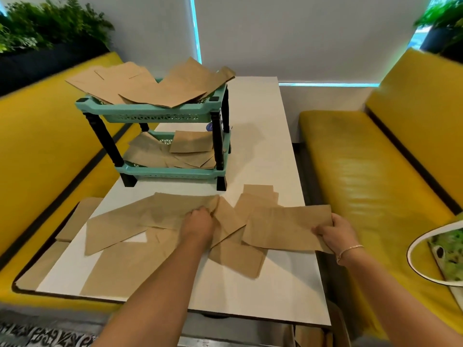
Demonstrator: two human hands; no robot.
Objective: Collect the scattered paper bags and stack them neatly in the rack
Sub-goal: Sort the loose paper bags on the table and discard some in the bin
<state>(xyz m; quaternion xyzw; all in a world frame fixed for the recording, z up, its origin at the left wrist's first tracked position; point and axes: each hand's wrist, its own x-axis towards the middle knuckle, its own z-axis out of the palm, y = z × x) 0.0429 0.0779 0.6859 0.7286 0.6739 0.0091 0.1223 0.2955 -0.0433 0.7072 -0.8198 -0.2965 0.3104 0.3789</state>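
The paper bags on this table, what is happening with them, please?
A person is gathering them. The right hand pinches the edge of one paper bag, and the left hand grips other bags in the scattered pile on the white table. The teal rack behind already holds loose bags on both shelves, not yet neat.

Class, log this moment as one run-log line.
left hand: gripping bags | right hand: holding bag at table edge | rack: both shelves untidy
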